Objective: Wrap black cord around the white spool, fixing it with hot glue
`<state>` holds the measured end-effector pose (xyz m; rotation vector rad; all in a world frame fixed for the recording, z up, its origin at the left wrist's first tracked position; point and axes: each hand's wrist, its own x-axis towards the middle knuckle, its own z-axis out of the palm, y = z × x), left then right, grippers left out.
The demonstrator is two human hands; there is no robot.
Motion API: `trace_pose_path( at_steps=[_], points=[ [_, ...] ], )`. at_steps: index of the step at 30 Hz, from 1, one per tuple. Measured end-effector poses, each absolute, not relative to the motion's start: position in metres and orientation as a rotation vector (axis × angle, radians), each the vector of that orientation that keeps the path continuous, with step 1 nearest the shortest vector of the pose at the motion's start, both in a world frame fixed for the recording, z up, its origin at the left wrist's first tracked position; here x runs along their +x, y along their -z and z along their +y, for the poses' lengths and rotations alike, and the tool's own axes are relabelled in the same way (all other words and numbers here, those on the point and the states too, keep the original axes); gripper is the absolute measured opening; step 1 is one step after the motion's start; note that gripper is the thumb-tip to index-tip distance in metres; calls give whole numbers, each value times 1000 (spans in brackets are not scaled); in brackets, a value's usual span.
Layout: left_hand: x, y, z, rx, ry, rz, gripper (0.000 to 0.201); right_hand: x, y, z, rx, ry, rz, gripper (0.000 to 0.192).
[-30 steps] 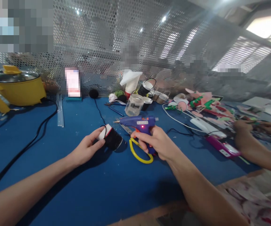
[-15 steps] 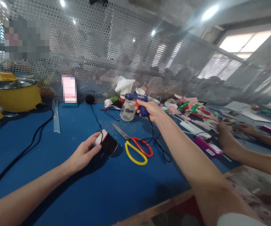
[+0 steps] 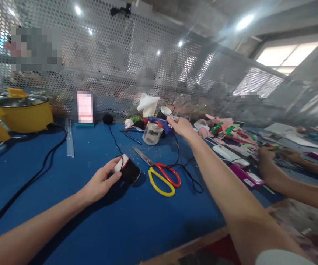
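Note:
My left hand [image 3: 102, 183] grips the white end of a cup-shaped piece [image 3: 131, 171], mostly black with a thin red line, tilted just above the blue table. A black cord runs from it to a black yarn ball [image 3: 108, 119] at the back. Farther off, my right hand [image 3: 183, 128] is beside a blue glue gun [image 3: 159, 120] with an orange trigger; its fingers are stretched out and no longer wrapped round the handle. The gun's front lies across a clear jar [image 3: 151, 134]. Between the hands are scissors [image 3: 159, 173] with red and yellow handles, blades slightly apart.
A yellow electric pot [image 3: 20, 116] and clear glue sticks [image 3: 69, 138] are at left, near a phone on a stand [image 3: 84, 106]. Black cables cross the table. Pink and green pieces [image 3: 225, 127] lie at right, by a purple box [image 3: 245, 175] and another person's hands [image 3: 268, 158]. Perforated metal stands behind.
The glue gun has come down onto the jar, and my right hand has loosened from its handle. My left hand keeps its hold on the cup-shaped piece. The view has shifted slightly.

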<state>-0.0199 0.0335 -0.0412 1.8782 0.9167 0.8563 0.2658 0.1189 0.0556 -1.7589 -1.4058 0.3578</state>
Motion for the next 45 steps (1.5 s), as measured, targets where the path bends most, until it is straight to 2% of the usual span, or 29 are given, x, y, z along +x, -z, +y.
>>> trace_pose_path(
  at_steps=[4,5,8,11,14,16,19,22,24,26,29,35,40,45],
  points=[
    [-20,40,33,1901,-857,897,38,236,-53,78,-1598,6,-1590,36],
    [-20,39,32,1917,-862,899,38,223,-49,68,-1560,-98,-1713,41],
    [-19,31,26,2017,-842,892,37,188,-31,50,-1475,-665,-1990,57],
    [-18,21,18,2199,-747,835,34,165,-16,48,-1344,-987,-2016,63],
    [-16,14,13,2290,-683,805,33,157,-11,50,-1253,-1186,-2014,58],
    [-16,12,12,2300,-666,800,32,155,-11,48,-1219,-1247,-1982,44],
    [-16,10,13,2296,-659,780,29,155,-14,40,-1266,-1160,-1895,20],
    [-16,8,12,2285,-645,770,27,157,-16,34,-1354,-963,-1863,11],
    [-16,7,11,2276,-636,772,29,159,-19,32,-1388,-884,-1877,16],
    [-16,7,11,2275,-626,777,30,161,-21,31,-1415,-856,-1927,29],
    [-17,7,11,2276,-619,782,31,161,-22,30,-1370,-954,-2021,40],
    [-17,9,12,2147,-659,778,34,161,-16,30,-1129,-1201,-1758,19],
    [-18,9,14,1887,-683,724,43,168,-13,24,-1073,-1181,-1512,18],
    [-16,8,14,1744,-694,734,46,174,-7,14,-1059,-1077,-1496,20]
  ],
)
